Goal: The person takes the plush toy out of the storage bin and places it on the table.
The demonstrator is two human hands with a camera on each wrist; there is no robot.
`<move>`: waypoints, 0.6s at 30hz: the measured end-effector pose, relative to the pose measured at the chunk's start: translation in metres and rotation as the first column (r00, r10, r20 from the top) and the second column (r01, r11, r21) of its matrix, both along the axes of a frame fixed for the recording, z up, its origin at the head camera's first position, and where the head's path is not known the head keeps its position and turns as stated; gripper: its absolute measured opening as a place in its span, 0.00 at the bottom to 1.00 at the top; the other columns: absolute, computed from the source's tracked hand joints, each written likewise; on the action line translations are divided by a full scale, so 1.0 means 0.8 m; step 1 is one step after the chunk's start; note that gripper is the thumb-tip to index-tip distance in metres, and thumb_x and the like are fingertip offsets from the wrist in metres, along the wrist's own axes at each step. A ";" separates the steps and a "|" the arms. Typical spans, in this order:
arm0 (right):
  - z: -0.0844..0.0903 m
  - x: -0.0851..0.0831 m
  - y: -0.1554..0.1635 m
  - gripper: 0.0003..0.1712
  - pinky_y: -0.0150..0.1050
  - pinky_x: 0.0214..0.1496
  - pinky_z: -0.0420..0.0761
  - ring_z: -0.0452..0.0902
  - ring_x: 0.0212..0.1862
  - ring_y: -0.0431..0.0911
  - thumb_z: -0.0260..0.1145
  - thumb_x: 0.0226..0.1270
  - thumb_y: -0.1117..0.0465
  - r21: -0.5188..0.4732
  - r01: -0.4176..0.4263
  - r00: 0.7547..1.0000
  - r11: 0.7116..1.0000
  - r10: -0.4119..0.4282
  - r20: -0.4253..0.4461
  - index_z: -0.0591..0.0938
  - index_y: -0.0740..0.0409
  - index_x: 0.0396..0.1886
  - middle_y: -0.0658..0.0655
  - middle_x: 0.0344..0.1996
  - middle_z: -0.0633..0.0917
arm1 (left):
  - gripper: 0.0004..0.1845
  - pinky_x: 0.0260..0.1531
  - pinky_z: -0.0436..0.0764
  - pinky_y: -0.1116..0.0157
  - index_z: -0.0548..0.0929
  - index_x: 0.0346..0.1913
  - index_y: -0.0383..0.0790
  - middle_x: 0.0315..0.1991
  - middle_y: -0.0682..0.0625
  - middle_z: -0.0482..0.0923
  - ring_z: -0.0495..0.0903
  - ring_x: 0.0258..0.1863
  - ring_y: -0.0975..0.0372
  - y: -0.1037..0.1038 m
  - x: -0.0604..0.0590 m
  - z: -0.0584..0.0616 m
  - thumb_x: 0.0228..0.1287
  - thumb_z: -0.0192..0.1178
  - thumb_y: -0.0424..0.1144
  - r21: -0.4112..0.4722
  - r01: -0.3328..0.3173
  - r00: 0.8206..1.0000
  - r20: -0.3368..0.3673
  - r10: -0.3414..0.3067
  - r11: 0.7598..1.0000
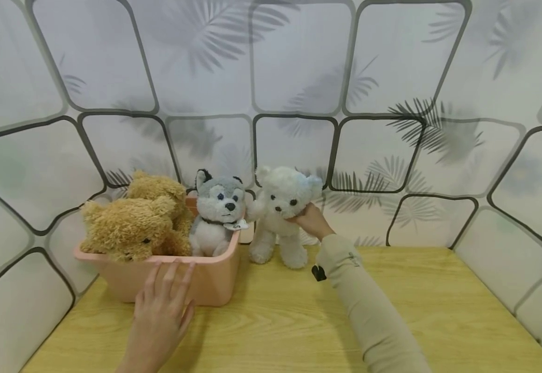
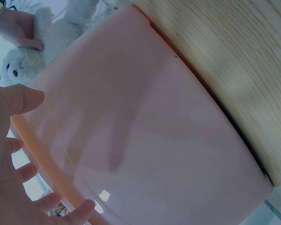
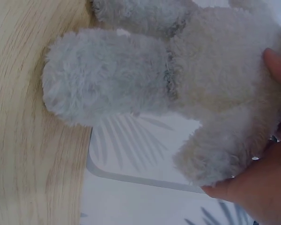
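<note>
A white teddy bear (image 1: 271,225) with a pale blue bow by its ear stands upright on the wooden table, just right of a pink plastic bin (image 1: 205,282). My right hand (image 1: 315,221) grips it at the neck, under the chin. In the right wrist view, thumb and fingers lie on either side of the bear's upper body (image 3: 220,61), its foot down at the tabletop. My left hand (image 1: 159,311) touches the bin's front rim with extended fingers. From the left wrist, the thumb (image 2: 28,99) stands apart from the other fingers along the rim.
Inside the bin sit a grey-and-white husky plush (image 1: 219,207) on the right and two shaggy golden-brown plush toys (image 1: 128,225) on the left. Patterned fabric walls (image 1: 299,62) enclose the table (image 1: 271,321) at the back and both sides.
</note>
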State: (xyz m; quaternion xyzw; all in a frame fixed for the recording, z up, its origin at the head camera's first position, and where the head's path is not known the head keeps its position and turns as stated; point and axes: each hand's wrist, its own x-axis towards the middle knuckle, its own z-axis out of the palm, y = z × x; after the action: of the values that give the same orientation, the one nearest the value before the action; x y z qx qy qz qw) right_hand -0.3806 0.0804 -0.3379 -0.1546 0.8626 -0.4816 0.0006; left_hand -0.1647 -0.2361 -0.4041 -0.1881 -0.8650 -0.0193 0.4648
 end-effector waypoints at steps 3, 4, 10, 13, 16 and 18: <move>0.000 0.001 0.002 0.41 0.56 0.69 0.71 0.68 0.70 0.61 0.71 0.65 0.63 -0.024 0.004 1.000 1.000 -0.004 -0.015 0.64 0.64 0.75 0.67 0.70 0.71 | 0.33 0.30 0.79 0.35 0.71 0.72 0.39 0.66 0.33 0.67 0.66 0.61 0.29 -0.001 0.000 -0.001 0.80 0.31 0.56 0.000 0.001 1.000 0.004 -0.001 1.000; 0.001 0.001 0.004 0.41 0.56 0.69 0.72 0.68 0.70 0.61 0.71 0.65 0.63 -0.027 0.004 1.000 1.000 -0.005 -0.021 0.64 0.64 0.75 0.67 0.70 0.71 | 0.33 0.29 0.79 0.35 0.71 0.72 0.39 0.66 0.33 0.67 0.66 0.61 0.29 -0.001 0.000 -0.001 0.80 0.31 0.56 -0.001 0.000 1.000 0.005 0.000 1.000; 0.002 0.003 0.018 0.40 0.58 0.67 0.73 0.68 0.68 0.65 0.72 0.64 0.61 -0.038 0.036 0.999 0.999 -0.037 -0.018 0.67 0.65 0.73 0.70 0.69 0.70 | 0.33 0.28 0.79 0.36 0.70 0.73 0.40 0.66 0.33 0.67 0.66 0.60 0.29 -0.001 -0.002 -0.001 0.80 0.30 0.56 -0.007 -0.003 1.000 0.013 0.003 1.000; 0.003 0.008 0.027 0.41 0.60 0.67 0.71 0.65 0.69 0.67 0.70 0.66 0.59 -0.021 0.064 0.998 0.998 -0.064 0.006 0.65 0.67 0.73 0.71 0.70 0.67 | 0.33 0.28 0.79 0.35 0.70 0.73 0.40 0.66 0.33 0.67 0.66 0.60 0.29 -0.002 -0.002 -0.001 0.80 0.30 0.56 -0.009 -0.003 1.000 0.012 0.003 1.000; 0.004 0.014 0.035 0.44 0.60 0.68 0.69 0.62 0.70 0.67 0.69 0.67 0.58 -0.020 0.081 0.997 0.996 -0.081 0.018 0.60 0.68 0.75 0.71 0.71 0.65 | 0.33 0.28 0.79 0.36 0.71 0.72 0.39 0.66 0.33 0.67 0.67 0.59 0.29 -0.002 -0.002 -0.001 0.80 0.30 0.56 -0.011 -0.004 1.000 0.004 0.004 1.000; 0.005 0.018 0.040 0.44 0.61 0.68 0.69 0.62 0.70 0.68 0.69 0.68 0.58 -0.029 0.082 0.997 0.996 -0.082 0.004 0.60 0.69 0.75 0.72 0.71 0.65 | 0.33 0.27 0.79 0.36 0.71 0.72 0.39 0.66 0.33 0.67 0.67 0.59 0.29 -0.002 -0.002 -0.001 0.80 0.31 0.56 -0.012 -0.005 1.000 -0.001 0.005 1.000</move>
State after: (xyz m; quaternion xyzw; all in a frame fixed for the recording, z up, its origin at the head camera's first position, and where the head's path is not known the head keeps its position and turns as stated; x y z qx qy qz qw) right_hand -0.3663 0.1121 -0.3340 -0.1184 0.8611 -0.4940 -0.0202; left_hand -0.1667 -0.2375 -0.4048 -0.1890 -0.8654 -0.0128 0.4640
